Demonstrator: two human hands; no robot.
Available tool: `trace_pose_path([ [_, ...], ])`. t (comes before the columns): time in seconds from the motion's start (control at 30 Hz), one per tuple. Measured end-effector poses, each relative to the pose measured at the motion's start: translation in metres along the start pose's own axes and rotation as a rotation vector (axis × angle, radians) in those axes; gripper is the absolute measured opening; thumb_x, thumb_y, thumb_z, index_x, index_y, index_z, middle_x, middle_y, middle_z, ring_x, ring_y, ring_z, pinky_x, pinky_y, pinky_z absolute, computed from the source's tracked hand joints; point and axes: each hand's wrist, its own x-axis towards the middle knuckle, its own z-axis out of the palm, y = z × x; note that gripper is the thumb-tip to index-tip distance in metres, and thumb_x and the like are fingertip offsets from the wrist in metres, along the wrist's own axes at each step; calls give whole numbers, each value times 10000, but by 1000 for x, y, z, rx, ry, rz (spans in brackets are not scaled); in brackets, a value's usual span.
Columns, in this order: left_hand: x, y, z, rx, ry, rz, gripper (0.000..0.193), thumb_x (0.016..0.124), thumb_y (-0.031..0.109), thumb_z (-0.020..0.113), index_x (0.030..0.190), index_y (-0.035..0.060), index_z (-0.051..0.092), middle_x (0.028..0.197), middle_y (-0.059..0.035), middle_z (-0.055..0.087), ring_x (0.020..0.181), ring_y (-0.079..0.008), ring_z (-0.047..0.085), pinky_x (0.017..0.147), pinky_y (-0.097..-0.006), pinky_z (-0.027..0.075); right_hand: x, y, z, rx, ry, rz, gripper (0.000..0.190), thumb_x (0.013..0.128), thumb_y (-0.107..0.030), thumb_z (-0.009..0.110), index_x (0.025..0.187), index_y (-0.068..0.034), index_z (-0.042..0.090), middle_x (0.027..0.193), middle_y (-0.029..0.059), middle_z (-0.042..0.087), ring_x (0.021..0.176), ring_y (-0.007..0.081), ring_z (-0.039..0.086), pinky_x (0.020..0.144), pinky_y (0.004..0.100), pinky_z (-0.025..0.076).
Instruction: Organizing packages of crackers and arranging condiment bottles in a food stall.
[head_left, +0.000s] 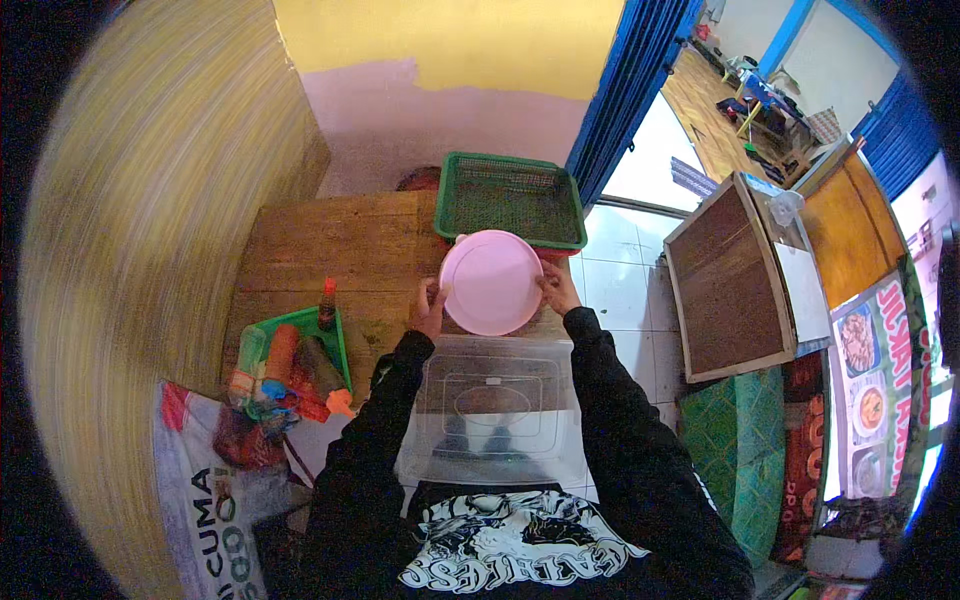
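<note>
Between my two hands is a round pink plastic lid or lidded container, its pale top (492, 283) facing up. My left hand (430, 306) grips its left rim, and my right hand (557, 288) grips its right rim. Whether a bowl lies under the pink disc is hidden. Nearer my body, a clear plastic box or lid (495, 420) reaches over the table's front edge. Just beyond the pink disc, a green mesh basket (510, 201) rests at the table's back right, with a red rim showing beneath it.
On the wooden table (330, 240), a green tray (341, 352) at the left holds a red-capped bottle (328, 304) and plastic-wrapped items. A yellow and pink wall rises behind. A wooden cabinet (731, 289) stands right, across white floor tiles. A printed banner (217, 495) hangs at lower left.
</note>
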Motion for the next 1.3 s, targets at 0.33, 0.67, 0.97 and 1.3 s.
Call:
trace_pose_path([
  [0.33, 23, 19, -14, -25, 98, 119, 268, 836, 261, 546, 913, 10, 492, 719, -61, 522, 668, -134, 499, 630, -282, 424, 4, -32, 9, 114, 92, -26, 345, 852, -186, 527, 1129, 17, 498, 939, 89, 588, 824, 134, 552, 713, 267, 446],
  [0.67, 151, 85, 9, 36, 83, 266, 296, 784, 299, 593, 833, 12, 536, 689, -77, 553, 644, -191, 531, 624, -306, 429, 83, -113, -72, -133, 196, -66, 308, 843, -202, 524, 1031, 40, 554, 750, 57, 587, 631, 97, 547, 526, 260, 457],
  [0.97, 254, 58, 41, 352, 67, 217, 390, 773, 371, 564, 892, 1, 596, 843, -198, 598, 834, -324, 570, 767, -396, 433, 164, -108, -65, -166, 324, -68, 300, 747, -168, 547, 999, -3, 542, 792, 182, 614, 749, 300, 604, 673, 360, 466],
  [1.3, 271, -18, 106, 446, -178, 155, 276, 777, 267, 540, 823, 4, 612, 830, -234, 571, 813, -368, 541, 710, -455, 412, 187, 19, -64, -417, 387, -50, 323, 747, -121, 552, 1039, 15, 537, 796, 160, 600, 743, 233, 576, 669, 329, 445],
])
